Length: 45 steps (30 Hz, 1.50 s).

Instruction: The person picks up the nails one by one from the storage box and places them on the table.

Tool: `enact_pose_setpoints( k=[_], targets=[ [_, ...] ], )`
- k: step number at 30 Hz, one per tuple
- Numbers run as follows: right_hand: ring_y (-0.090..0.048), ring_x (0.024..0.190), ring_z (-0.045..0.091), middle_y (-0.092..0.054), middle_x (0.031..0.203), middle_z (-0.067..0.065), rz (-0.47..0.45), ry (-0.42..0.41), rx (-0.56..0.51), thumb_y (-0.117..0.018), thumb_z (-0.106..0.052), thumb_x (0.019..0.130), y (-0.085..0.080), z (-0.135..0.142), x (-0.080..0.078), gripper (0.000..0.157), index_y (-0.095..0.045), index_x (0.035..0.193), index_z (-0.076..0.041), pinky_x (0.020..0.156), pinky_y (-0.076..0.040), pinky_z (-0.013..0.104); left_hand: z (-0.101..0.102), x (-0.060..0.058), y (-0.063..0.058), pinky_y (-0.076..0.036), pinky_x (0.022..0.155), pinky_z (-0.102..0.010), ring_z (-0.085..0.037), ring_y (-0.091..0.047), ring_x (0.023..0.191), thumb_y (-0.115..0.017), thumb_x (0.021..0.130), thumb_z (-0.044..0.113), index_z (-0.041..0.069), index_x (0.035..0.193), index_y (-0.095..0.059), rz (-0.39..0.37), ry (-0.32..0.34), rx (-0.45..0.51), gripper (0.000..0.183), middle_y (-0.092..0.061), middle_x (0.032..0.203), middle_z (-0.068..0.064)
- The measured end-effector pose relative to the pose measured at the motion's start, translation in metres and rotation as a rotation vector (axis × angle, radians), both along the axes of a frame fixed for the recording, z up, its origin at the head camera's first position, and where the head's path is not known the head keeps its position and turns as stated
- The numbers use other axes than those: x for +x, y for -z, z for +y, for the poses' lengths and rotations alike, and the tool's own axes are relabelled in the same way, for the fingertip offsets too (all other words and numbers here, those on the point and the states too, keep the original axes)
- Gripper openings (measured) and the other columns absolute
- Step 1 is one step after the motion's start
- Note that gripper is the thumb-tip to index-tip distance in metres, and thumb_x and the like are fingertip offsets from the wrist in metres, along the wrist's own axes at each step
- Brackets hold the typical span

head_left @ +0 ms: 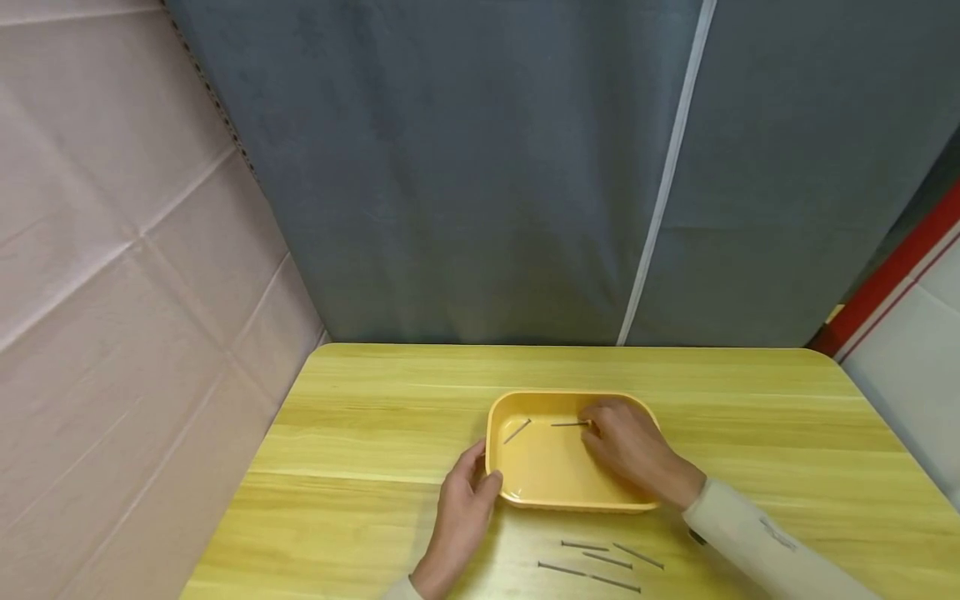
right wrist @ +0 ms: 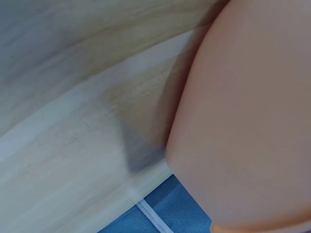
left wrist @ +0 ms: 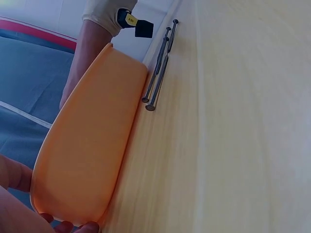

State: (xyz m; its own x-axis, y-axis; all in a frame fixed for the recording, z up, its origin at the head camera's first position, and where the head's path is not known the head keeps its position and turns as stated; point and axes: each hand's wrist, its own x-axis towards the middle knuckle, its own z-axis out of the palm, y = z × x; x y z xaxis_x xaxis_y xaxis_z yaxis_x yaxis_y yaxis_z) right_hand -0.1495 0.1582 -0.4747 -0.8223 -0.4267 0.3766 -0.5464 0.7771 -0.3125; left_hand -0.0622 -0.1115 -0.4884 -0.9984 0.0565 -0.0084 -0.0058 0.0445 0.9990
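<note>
A yellow plastic tray (head_left: 555, 479) sits on the wooden table. My left hand (head_left: 461, 508) grips its left end, thumb at the rim and fingers against the outer wall, as the left wrist view also shows. Inside the tray, a loose nail (head_left: 517, 431) lies slanted near the left side. My right hand (head_left: 622, 437) reaches into the right part, its curled fingers pinching the end of a second nail (head_left: 567, 425) that points left. Skin fills much of the right wrist view, hiding those fingertips; an orange strip of the tray's rim (right wrist: 262, 226) shows at its bottom.
Several more nails (head_left: 585, 546) lie on the table (head_left: 360, 500) just in front of the tray. A grey curtain (head_left: 480, 183) hangs behind the table, and a pale cloth wall (head_left: 135, 333) stands on the left. My right sleeve crosses the table's right side.
</note>
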Motion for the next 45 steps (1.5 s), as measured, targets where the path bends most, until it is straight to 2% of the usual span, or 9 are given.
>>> enact_pose_setpoints(
  k=[2, 5, 15, 21, 27, 35, 45],
  targets=[
    [-0.041, 0.065, 0.011, -0.045, 0.067, -0.009, -0.014, 0.007, 0.01, -0.078, 0.002, 0.088, 0.0012, -0.0004, -0.0011, 0.022, -0.068, 0.08, -0.016, 0.06, -0.039, 0.029, 0.0005, 0.0001, 0.0, -0.055, 0.109, -0.028, -0.041, -0.06, 0.139, -0.059, 0.106, 0.001, -0.01, 0.162, -0.041, -0.007, -0.001, 0.005, 0.06, -0.057, 0.151, -0.028],
    [-0.04, 0.064, 0.01, -0.043, 0.066, -0.009, -0.023, 0.012, 0.019, -0.078, 0.003, 0.088, 0.0025, -0.0001, -0.0015, 0.025, -0.066, 0.078, -0.017, 0.058, -0.036, 0.028, 0.001, 0.0009, -0.0003, -0.056, 0.109, -0.029, -0.04, -0.061, 0.138, -0.059, 0.106, 0.002, -0.009, 0.162, -0.042, -0.016, -0.001, 0.014, 0.06, -0.058, 0.15, -0.028],
    [-0.04, 0.063, 0.007, -0.048, 0.066, -0.01, -0.059, 0.019, 0.016, -0.078, 0.001, 0.091, 0.0018, 0.0011, -0.0006, 0.028, -0.067, 0.074, -0.018, 0.056, -0.039, 0.027, 0.0002, 0.0016, 0.0001, -0.055, 0.111, -0.031, -0.042, -0.059, 0.14, -0.058, 0.106, 0.001, -0.01, 0.162, -0.04, -0.009, 0.013, 0.037, 0.06, -0.056, 0.153, -0.029],
    [-0.036, 0.064, 0.007, -0.042, 0.066, -0.01, -0.069, 0.02, 0.006, -0.074, 0.007, 0.087, 0.002, 0.0019, 0.0002, 0.037, -0.059, 0.068, -0.022, 0.057, -0.034, 0.025, -0.0004, 0.0043, 0.0004, -0.052, 0.114, -0.028, -0.044, -0.052, 0.148, -0.058, 0.107, 0.001, -0.011, 0.162, -0.039, 0.017, 0.016, 0.036, 0.059, -0.048, 0.162, -0.031],
    [-0.033, 0.064, 0.007, -0.036, 0.065, -0.011, -0.057, 0.017, 0.004, -0.069, 0.01, 0.084, 0.0018, 0.0026, 0.0006, 0.043, -0.052, 0.063, -0.023, 0.057, -0.03, 0.024, -0.0009, 0.0066, -0.0003, -0.049, 0.117, -0.029, -0.046, -0.046, 0.152, -0.055, 0.111, 0.004, -0.012, 0.164, -0.034, 0.006, 0.051, 0.07, 0.059, -0.04, 0.167, -0.033],
    [-0.034, 0.064, 0.007, -0.039, 0.066, -0.01, -0.055, 0.015, 0.014, -0.071, 0.008, 0.086, 0.0033, 0.0037, 0.0021, 0.041, -0.054, 0.065, -0.023, 0.057, -0.032, 0.024, -0.0007, 0.0059, 0.0002, -0.048, 0.117, -0.028, -0.046, -0.047, 0.151, -0.052, 0.112, 0.005, -0.012, 0.165, -0.033, 0.003, 0.06, 0.062, 0.058, -0.04, 0.166, -0.032],
    [-0.048, 0.068, 0.007, -0.054, 0.072, -0.009, -0.019, 0.023, 0.019, -0.077, 0.003, 0.085, -0.0016, 0.0023, 0.007, 0.029, -0.067, 0.071, -0.021, 0.06, -0.047, 0.028, -0.0008, 0.0061, 0.0007, -0.05, 0.115, -0.026, -0.042, -0.051, 0.147, -0.052, 0.113, 0.008, -0.009, 0.165, -0.036, 0.003, 0.038, 0.02, 0.057, -0.047, 0.163, -0.029]
  ],
)
